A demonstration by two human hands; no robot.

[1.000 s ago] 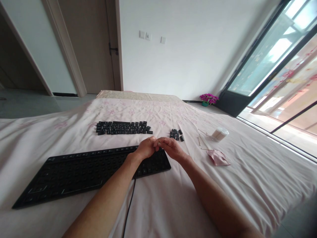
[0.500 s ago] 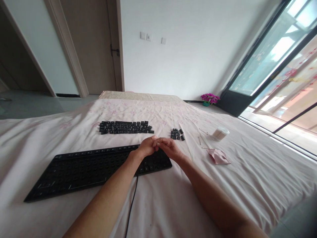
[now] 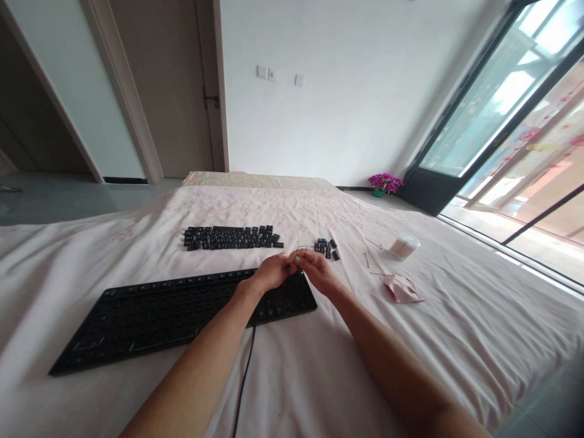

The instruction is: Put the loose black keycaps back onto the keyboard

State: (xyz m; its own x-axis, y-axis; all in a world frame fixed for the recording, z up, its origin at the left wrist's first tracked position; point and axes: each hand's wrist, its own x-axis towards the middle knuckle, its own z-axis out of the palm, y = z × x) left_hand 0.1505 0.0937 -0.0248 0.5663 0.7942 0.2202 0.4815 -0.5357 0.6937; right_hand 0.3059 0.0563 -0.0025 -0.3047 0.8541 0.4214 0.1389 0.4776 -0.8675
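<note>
Over the right end of a black keyboard (image 3: 150,310), my two hands meet with their fingertips together. My right hand (image 3: 317,267) is closed in a pinch on a thin bent wire (image 3: 302,249), whose loop sticks up above the fingers. My left hand (image 3: 274,271) is closed beside it; what its fingers hold, if anything, is hidden. Much of the keyboard shows bare key sockets, with a row of keys along its far edge. Beyond it lie a long block of loose black keycaps (image 3: 232,238) and a smaller group of keycaps (image 3: 323,247).
On the right of the pink bedsheet (image 3: 292,377) are a clear tub of cotton swabs (image 3: 405,247), several loose swabs (image 3: 367,260) and a crumpled pink cloth (image 3: 401,288). A black cable (image 3: 245,377) runs from the keyboard toward me.
The bent wire now shows above my right fingers, where it was not visible before. My hands have shifted slightly at the fingertips, and the view has tilted a little.
</note>
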